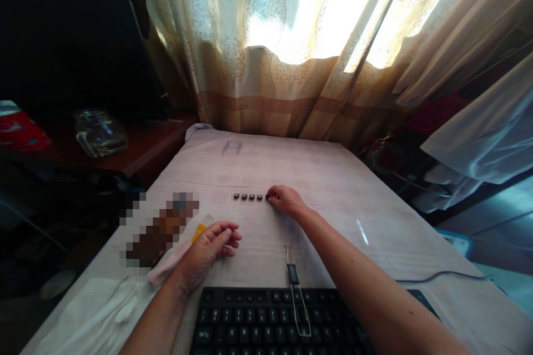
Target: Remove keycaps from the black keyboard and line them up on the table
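My right hand [285, 199] is closed, its fingertips pinching a small black keycap [267, 196] at the right end of a row. Several matching keycaps [252, 197] stand in line to its left on the pale cloth. Empty and loosely curled with fingers apart, my left hand [217, 239] rests nearer to me. Beside it lies a tool with a yellow collar [199, 231] and a pink handle [169, 266], partly hidden by the hand. A wire keycap puller [293, 274] with a black grip lies partly across the black keyboard [241, 319] in front of me.
A white cloth [91, 316] and a blurred-out brown item [162, 233] lie at the left. A glass jar [101, 133] and a red container [20, 127] stand on the wooden desk. A cable [441, 274] runs rightward; curtains [266, 77] hang behind the bed-like surface.
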`<act>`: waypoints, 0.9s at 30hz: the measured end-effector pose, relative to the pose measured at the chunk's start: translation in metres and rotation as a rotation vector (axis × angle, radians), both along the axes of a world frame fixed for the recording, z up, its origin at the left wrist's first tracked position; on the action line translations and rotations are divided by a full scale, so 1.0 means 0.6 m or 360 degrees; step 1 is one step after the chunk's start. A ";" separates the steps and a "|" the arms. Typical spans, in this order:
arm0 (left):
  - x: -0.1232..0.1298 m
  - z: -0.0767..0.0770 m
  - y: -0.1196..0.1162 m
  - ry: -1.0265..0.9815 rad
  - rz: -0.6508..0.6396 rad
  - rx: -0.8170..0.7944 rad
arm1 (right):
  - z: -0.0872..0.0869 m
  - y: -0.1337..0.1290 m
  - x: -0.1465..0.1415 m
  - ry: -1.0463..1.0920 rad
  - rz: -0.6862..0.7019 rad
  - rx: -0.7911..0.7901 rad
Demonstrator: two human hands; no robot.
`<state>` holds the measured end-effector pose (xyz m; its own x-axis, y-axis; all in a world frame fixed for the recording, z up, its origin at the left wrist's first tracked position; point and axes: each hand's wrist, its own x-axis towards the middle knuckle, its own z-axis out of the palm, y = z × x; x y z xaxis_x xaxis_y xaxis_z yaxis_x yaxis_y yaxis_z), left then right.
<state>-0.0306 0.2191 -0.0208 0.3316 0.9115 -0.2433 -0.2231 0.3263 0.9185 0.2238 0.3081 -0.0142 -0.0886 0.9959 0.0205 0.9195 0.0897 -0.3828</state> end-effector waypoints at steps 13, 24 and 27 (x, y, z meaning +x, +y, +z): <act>0.001 0.006 -0.001 -0.0060 0.0011 -0.0039 | 0.003 -0.001 -0.004 -0.0132 0.0056 -0.0010; 0.001 0.008 0.001 -0.0076 0.0014 -0.0064 | 0.003 0.004 -0.001 -0.0148 0.0090 -0.0040; 0.001 0.007 0.001 -0.0075 0.0018 -0.0051 | 0.003 0.005 0.000 -0.0176 0.0104 -0.0035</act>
